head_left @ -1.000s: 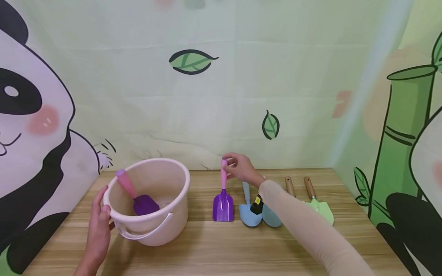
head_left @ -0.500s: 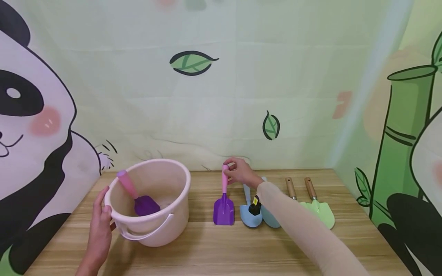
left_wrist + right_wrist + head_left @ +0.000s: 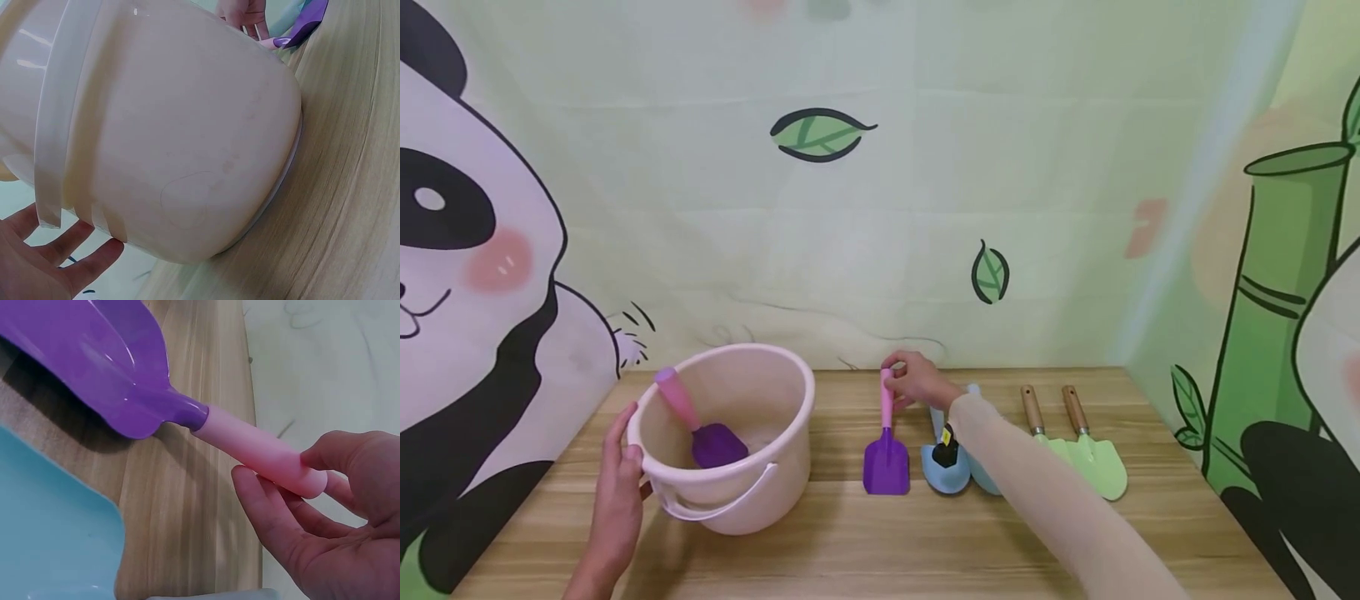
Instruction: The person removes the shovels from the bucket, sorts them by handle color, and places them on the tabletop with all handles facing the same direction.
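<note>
My right hand (image 3: 919, 380) pinches the pink handle of a purple toy shovel (image 3: 886, 467) between thumb and fingers. In the right wrist view the shovel's blade (image 3: 94, 362) casts a shadow on the table; whether it touches the wood, I cannot tell. With its fingers fairly straight, my left hand (image 3: 617, 500) rests against the left side of a pale pink bucket (image 3: 775, 504), just under the rim. The left wrist view has the fingers (image 3: 94, 265) spread on the bucket's outer wall. A second purple shovel (image 3: 718, 446) with a pink handle leans inside the bucket.
Right of the held shovel lie two blue shovels (image 3: 946, 477), partly covered by my right forearm. Farther right are two light green shovels (image 3: 1105, 468) with wooden handles. All lie on a wooden table (image 3: 850, 554) against a printed cloth backdrop (image 3: 887, 250).
My right hand has lowered the purple shovel slightly toward me, so its blade sits nearer the front than before. My left hand and the bucket have stayed almost still.
</note>
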`<state>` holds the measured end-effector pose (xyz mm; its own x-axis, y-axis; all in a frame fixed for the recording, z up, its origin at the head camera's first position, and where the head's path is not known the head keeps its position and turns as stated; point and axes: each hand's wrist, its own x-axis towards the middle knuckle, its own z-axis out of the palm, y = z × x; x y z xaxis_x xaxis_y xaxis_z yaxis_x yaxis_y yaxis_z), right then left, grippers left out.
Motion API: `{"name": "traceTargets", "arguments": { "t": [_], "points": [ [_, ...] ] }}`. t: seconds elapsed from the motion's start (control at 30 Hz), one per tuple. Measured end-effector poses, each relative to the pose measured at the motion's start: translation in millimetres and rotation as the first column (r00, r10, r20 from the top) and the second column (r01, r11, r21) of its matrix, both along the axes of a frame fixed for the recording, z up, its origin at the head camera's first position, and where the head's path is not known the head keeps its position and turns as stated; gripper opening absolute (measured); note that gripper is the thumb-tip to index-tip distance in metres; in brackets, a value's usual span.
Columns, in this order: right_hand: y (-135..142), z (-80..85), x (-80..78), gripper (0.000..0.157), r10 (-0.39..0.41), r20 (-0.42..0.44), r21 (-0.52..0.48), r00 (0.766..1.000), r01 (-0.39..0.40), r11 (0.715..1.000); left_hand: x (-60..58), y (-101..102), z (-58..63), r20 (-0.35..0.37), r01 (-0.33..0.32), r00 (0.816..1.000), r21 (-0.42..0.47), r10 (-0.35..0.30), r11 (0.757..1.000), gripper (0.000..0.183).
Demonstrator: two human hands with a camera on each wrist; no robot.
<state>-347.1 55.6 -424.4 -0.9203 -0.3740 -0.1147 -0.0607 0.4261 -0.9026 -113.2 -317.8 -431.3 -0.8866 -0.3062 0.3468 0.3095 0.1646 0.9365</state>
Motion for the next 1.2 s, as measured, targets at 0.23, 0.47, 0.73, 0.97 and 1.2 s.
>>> {"name": "traceTargets", "arguments": {
  "t": [0.23,0.47,0.73,0.97,1.2],
  "points": [
    [0.3,-1.3,-2.1,0.041,0.004,0.016,0.023,1.000,-0.005,1.000,0.1,0.3,-0.6,-0.007,-0.002,1.000,0.018,0.002,1.000,0.054],
    [0.7,-3.3,-1.9,0.042,0.009,-0.008,0.089,1.000,-0.008,0.996,-0.3,-0.7,-1.0,0.002,0.003,1.000,0.014,-0.003,1.000,0.055],
    [0.3,-3.6,-0.9,0.048,0.008,-0.003,0.157,1.000,-0.008,0.988,0.1,0.6,-0.2,-0.016,0.006,1.000,0.034,-0.005,0.999,0.055],
    [-0.3,-4.0,0.3,0.050,0.000,0.013,0.212,1.000,-0.003,0.977,0.1,0.8,0.3,-0.025,0.005,1.000,0.043,-0.004,0.999,0.056],
    [-0.1,-4.7,-0.3,0.049,0.007,0.011,0.250,1.000,-0.010,0.968,0.9,1.4,0.5,-0.022,0.000,1.000,0.051,0.001,0.999,0.056]
  ]
}}
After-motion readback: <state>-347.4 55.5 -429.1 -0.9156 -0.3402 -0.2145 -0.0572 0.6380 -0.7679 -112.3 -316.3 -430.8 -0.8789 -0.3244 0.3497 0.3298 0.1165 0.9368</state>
